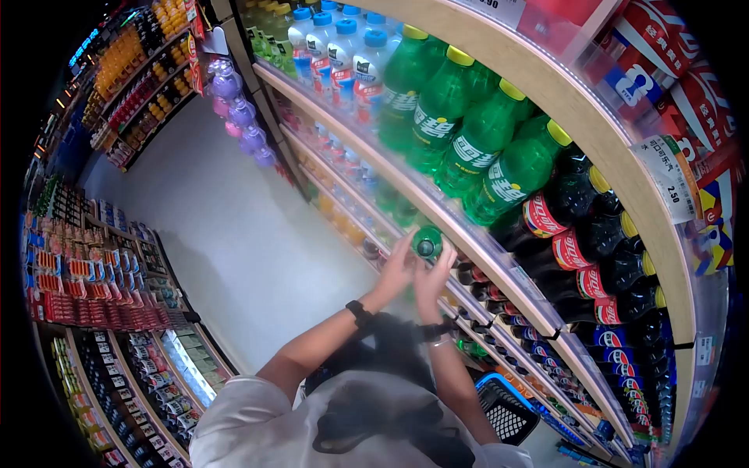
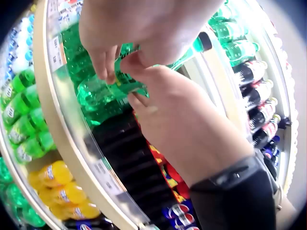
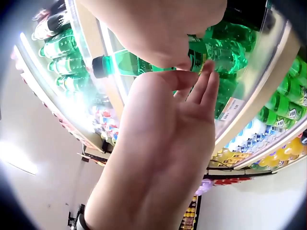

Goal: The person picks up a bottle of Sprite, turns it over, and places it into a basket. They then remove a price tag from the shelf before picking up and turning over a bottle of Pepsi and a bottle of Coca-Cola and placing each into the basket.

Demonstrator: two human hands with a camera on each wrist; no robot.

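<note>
Two-handed hold on a green bottle beside a stocked shelf

Gripping a clear green plastic bottle with a dark cap (image 1: 427,244) at mid-scene, just left of a pale, wood-edged shelf (image 1: 503,274). Closed around it in both grips, with left hand (image 1: 399,269) at left and right hand (image 1: 434,273) at right, probably to steady a smooth, round body from two sides. Turned cap-first towards the person, perhaps for easy viewing. Packed at right behind a clear lip, likely against slipping: large green bottles with yellow caps (image 1: 468,148) and dark bottles with red labels (image 1: 571,251). Placed near right, presumably within reach: a black, blue-rimmed basket (image 1: 505,415).
</note>
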